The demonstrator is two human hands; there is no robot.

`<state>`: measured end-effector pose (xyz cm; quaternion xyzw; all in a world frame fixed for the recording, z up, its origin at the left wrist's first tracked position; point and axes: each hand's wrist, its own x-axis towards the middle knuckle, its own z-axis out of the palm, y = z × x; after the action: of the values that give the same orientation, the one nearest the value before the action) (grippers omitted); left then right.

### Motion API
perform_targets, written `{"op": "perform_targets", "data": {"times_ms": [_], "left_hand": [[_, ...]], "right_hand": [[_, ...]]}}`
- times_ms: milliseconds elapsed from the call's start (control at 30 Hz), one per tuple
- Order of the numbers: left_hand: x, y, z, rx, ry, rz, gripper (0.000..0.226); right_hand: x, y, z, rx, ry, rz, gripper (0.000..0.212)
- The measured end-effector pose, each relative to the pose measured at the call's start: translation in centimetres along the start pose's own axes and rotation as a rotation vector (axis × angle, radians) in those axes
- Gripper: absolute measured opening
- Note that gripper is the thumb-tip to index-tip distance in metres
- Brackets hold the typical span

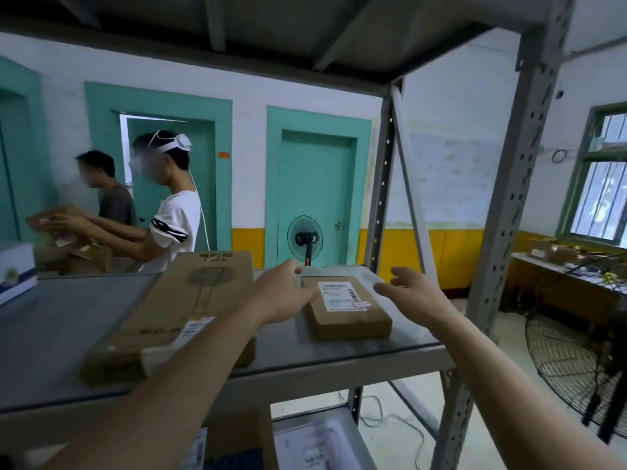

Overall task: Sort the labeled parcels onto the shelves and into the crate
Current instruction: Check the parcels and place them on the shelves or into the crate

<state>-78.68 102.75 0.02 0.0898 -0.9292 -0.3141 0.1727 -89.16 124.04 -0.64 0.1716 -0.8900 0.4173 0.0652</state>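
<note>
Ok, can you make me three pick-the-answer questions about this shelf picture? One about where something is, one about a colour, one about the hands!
1. Where is the small brown cardboard parcel with the white label?
A on the floor
B on the grey metal shelf
C in a crate

2. What colour are the closed doors?
A teal
B red
C black

3. What are the hands doing?
A gripping the parcel
B open beside the parcel
C in pockets

Answers:
B, small brown cardboard parcel lies flat on the grey metal shelf.
A, door is teal.
B, left hand and right hand flank it, fingers spread.

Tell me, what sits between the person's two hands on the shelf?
In the head view, a small labelled parcel lies between the left hand and right hand.
</note>
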Motion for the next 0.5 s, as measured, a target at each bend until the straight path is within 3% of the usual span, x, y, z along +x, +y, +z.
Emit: {"op": "perform_targets", "data": {"times_ms": [200, 333, 500], "left_hand": [[2.5, 1.2, 4.1, 0.062, -0.027, -0.155, 0.047], [3.2, 1.1, 6.2, 0.123, -0.048, -0.275, 0.025], [3.6, 0.9, 7.3, 0.044, -0.024, -0.381, 0.030]], "right_hand": [[3.6, 3.7, 0.4, -0.037, -0.151, 0.034, 0.077], [5.1, 5.3, 1.4, -0.058, -0.245, 0.063, 0.080], [6.7, 6.0, 2.3, -0.162, -0.346, -0.009, 0.039]]}}
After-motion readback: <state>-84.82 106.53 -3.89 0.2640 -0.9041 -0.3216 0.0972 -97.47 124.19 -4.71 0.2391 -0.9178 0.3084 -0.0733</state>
